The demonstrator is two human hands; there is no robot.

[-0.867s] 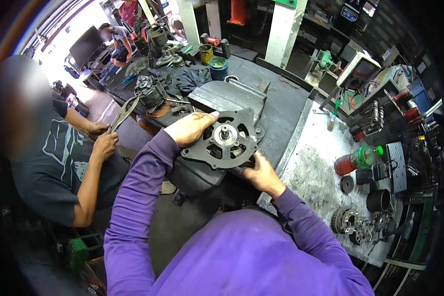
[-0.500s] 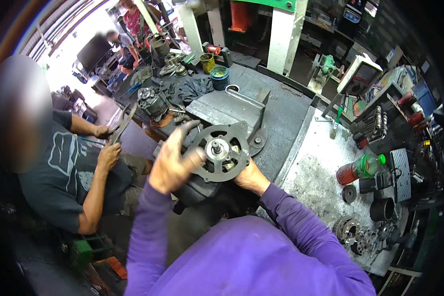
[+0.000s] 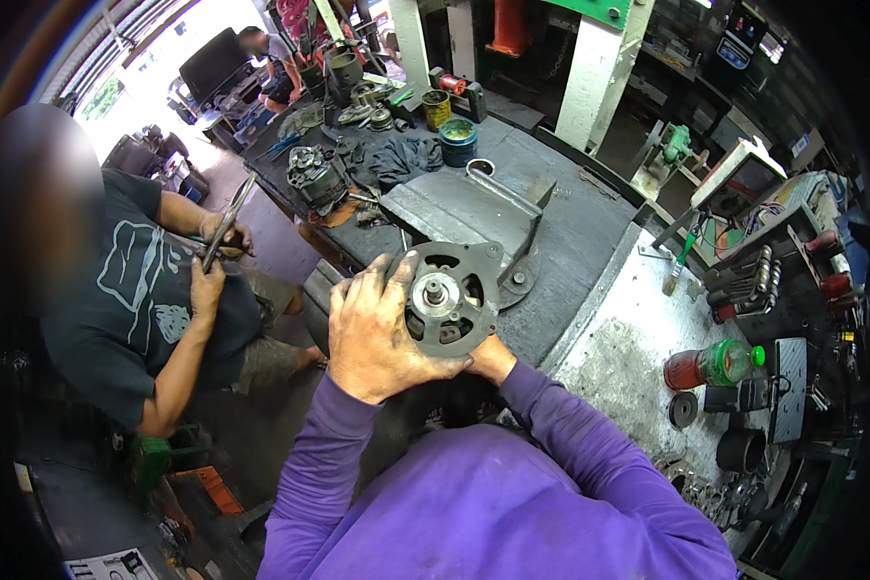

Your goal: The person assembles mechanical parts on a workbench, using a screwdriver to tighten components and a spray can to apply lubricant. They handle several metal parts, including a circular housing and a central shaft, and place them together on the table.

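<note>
A round grey alternator end housing (image 3: 437, 294), with slots around its face and a shaft end standing out of its central hub, is held up in front of me. My left hand (image 3: 371, 327) grips its left rim, fingers over the face and thumb along the lower edge. From below and behind, my right hand (image 3: 493, 360) holds the lower right side; most of its fingers are hidden behind the housing. Just beyond lies the big grey bench vise (image 3: 459, 211). Another alternator (image 3: 316, 178) sits on the dark bench (image 3: 580, 232) at the left.
To my left, a seated co-worker (image 3: 130, 290) holds a long metal tool (image 3: 228, 224). Blue (image 3: 458, 147) and yellow (image 3: 437, 110) cans stand beyond the vise. On the metal worktop (image 3: 619, 338) at right are a bottle of red liquid (image 3: 706, 365), a brush (image 3: 680, 266) and loose parts.
My left hand, blurred and off the face before, has come onto the housing's left rim and grips it. My right hand keeps its hold. The co-worker's tool has swung more upright.
</note>
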